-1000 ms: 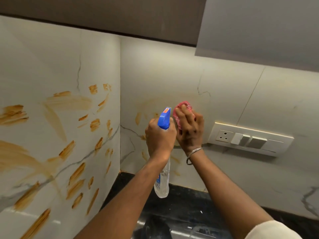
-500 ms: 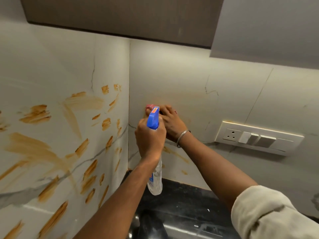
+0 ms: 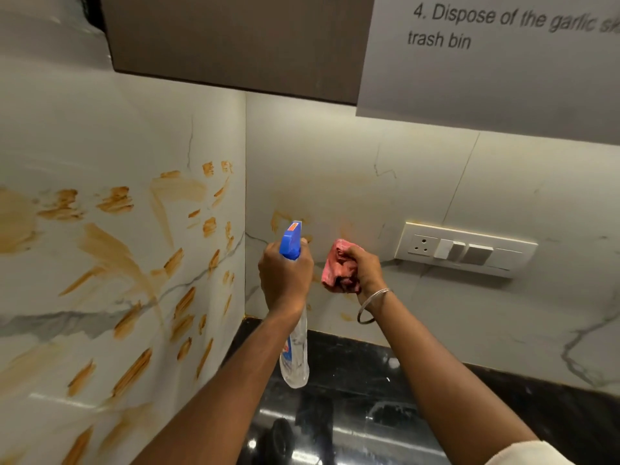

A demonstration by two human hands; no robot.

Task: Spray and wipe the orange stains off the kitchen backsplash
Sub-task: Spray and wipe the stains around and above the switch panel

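Left hand (image 3: 285, 276): fingers clenched around the neck of a clear plastic spray bottle with a blue trigger head (image 3: 291, 241), left of the white switch plate (image 3: 464, 249).
Right hand (image 3: 364, 268): grasping a bunched pink-red cloth (image 3: 335, 263), just left of the plate.
Orange stains (image 3: 131, 256): thick smears on the white marble backsplash (image 3: 335, 169), far left of the plate; fainter by the bottle.

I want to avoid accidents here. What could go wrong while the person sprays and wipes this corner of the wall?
1. The spray bottle in the left hand points at the wall close to the socket and switch plate; mist or drips could wet it.
2. The pink cloth bunched in the right hand already looks stained, so it may smear rather than lift.
3. The thick orange stains on the left wall may run down when wet.
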